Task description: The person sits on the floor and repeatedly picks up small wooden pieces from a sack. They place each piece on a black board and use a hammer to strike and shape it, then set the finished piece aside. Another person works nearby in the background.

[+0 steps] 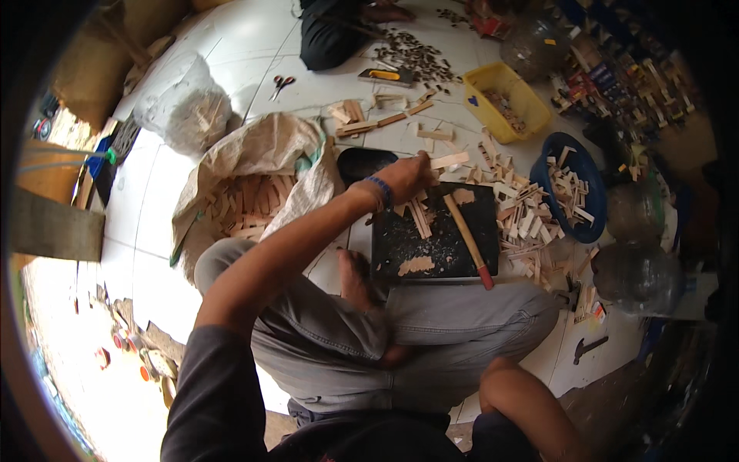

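Head view. Nearest the camera, a dark long-sleeved upper body and two forearms are seen; the right arm is bent at the lower edge, and the right hand is hidden, so its state cannot be told. Below the arms, crossed legs in grey trousers (431, 323) and a bare foot (356, 279) are recorded on the white tiled floor (254, 46).

The left hand (406, 177), with a blue wristband (380, 189) at the wrist, is closed around a pale flat wooden stick (449, 160), held above the far edge of a black rectangular work board (435, 246). On the board are listed: a short bundle of pale wooden slats (419, 217), a wooden-handled tool with a red end (468, 240), and scattered shavings.

Containers:
- An open beige woven sack (265, 150), lying to the left of the board, is filled with stacked wooden strips.
- A blue round plastic basin (594, 202), to the right, holds short cut wooden pieces.
- A yellow rectangular plastic tub (508, 100), further off, holds small brownish bits.
- A clear plastic bag (186, 108), at the left, is packed with pale offcuts.

Between board and basin, a loose heap of pale wooden offcuts (519, 219) is spread. Orange-handled scissors (282, 83) lie on the tiles. A second seated person in dark clothing (327, 35) is partly seen at the top.
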`<action>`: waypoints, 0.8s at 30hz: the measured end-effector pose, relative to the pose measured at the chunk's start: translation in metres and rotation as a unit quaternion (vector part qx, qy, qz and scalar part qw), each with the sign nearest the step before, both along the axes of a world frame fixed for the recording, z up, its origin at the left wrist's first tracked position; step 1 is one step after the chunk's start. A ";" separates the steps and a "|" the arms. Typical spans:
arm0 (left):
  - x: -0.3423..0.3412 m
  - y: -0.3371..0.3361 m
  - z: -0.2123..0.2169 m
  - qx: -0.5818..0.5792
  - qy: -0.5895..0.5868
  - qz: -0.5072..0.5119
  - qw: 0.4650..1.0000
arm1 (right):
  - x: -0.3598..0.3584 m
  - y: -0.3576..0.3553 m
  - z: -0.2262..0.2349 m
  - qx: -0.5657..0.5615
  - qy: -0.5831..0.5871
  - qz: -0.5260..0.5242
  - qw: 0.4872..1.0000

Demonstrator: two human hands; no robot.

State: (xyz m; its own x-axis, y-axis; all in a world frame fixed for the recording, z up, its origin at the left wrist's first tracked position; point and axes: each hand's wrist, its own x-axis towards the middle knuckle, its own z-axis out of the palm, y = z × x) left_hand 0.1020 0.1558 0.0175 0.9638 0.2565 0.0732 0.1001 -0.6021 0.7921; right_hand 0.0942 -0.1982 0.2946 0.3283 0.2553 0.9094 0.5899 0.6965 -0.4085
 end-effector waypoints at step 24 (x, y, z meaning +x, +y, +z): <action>-0.025 -0.007 0.014 -0.132 0.030 0.042 0.990 | 0.113 0.113 -0.303 -0.502 -0.105 -0.366 0.777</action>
State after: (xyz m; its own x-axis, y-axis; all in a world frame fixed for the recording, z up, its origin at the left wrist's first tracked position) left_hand 0.0770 0.1493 0.0317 0.9386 0.3388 -0.0646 0.1935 -0.3624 0.9117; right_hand 0.2070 -0.0850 -0.0084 0.5905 0.6857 0.4256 0.8050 -0.4634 -0.3704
